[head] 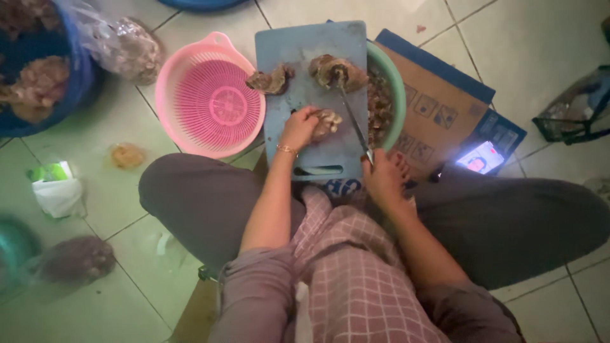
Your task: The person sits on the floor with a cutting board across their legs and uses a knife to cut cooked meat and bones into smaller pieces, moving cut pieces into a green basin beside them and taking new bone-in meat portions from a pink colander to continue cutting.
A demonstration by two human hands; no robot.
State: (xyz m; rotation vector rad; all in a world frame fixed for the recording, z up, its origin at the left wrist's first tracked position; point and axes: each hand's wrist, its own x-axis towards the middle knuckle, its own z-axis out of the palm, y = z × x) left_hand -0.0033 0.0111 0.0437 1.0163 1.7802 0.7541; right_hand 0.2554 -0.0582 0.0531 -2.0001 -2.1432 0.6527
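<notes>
I sit on the tiled floor with a blue cutting board [318, 51] laid over a green bowl [395, 89]. My left hand [300, 127] presses a brownish piece of meat [328, 122] against the board. My right hand [383, 178] grips a knife [353, 121] whose blade reaches up the board to a larger chunk of meat [337, 71]. Another chunk [270, 80] lies at the board's left edge. More cut meat [380, 105] fills the green bowl under the board's right side.
A pink colander [210, 95] sits left of the board. A blue tub with meat [35, 82] and a plastic bag [124, 47] are far left. A cardboard box [438, 108] and a lit phone [481, 157] lie right. Another bag [76, 259] rests lower left.
</notes>
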